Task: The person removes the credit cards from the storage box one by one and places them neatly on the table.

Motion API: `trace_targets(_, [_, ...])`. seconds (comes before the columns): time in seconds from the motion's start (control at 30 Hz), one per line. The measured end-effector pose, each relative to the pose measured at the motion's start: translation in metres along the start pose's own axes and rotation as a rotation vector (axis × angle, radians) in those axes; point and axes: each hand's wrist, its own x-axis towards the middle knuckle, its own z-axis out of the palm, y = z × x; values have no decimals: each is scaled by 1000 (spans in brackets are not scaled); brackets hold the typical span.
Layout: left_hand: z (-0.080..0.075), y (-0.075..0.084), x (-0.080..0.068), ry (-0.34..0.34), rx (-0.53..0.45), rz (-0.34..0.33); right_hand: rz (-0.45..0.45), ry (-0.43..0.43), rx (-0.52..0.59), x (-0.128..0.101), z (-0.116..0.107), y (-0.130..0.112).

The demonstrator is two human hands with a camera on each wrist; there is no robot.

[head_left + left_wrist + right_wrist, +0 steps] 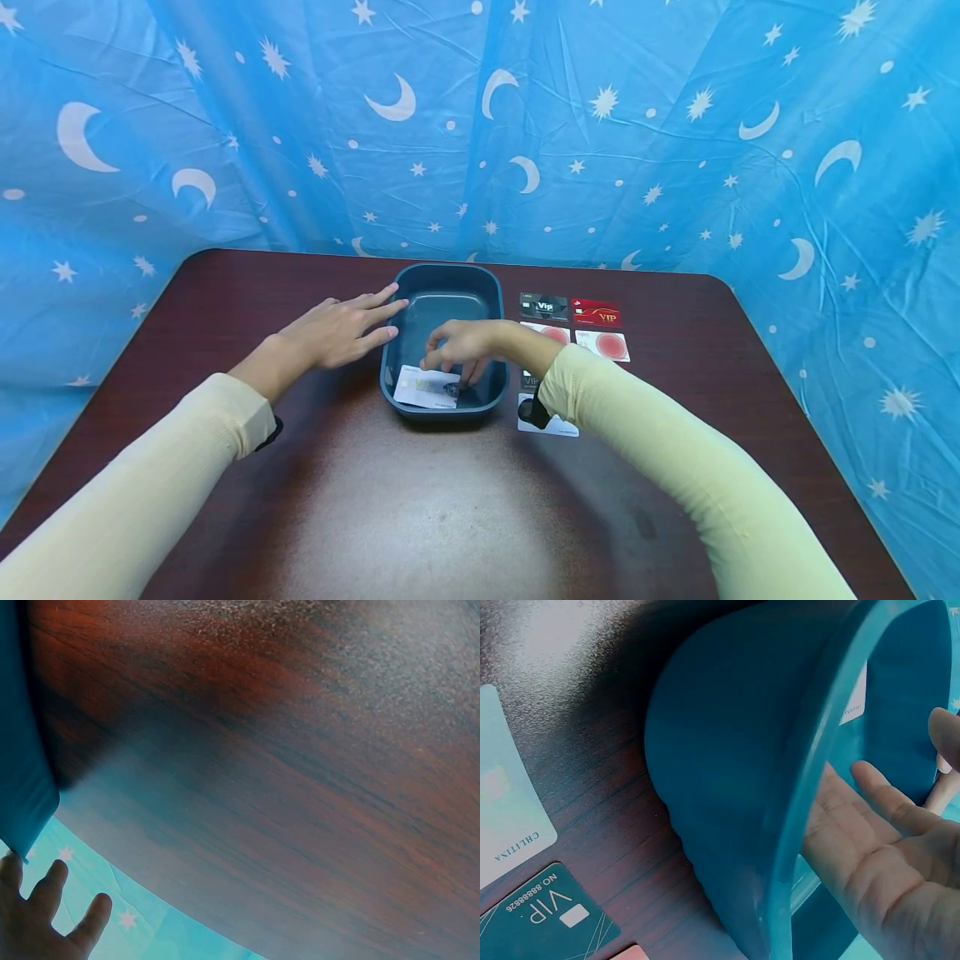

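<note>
My left hand (339, 332) lies flat on the dark wooden table (420, 500), fingers straight and spread a little, their tips touching the left rim of the blue tub (395, 350). It holds nothing. The tub stands upright near the middle of the table, and a pale card (427, 388) lies on its floor at the near-left corner. My right hand (465, 348) reaches down over the tub's right wall, fingers hanging inside just beside that card; from the head view I think the fingertips are close to a small dark thing on the floor, but it is too hidden to name, and I cannot tell whether the fingers pinch anything (the wrist view shows only a relaxed palm (885, 862) against the wall). Right of the tub, cards lie in rows: a black VIP card (543, 307), a red VIP card (596, 312), a white card with a red disc (602, 344), and a white card (551, 423) partly under my sleeve.
</note>
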Motion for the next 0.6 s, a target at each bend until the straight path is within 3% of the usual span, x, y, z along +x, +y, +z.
trace_targets(0.6, [0,0,0,-3,0,4,2,-52,-37,0,-1,0])
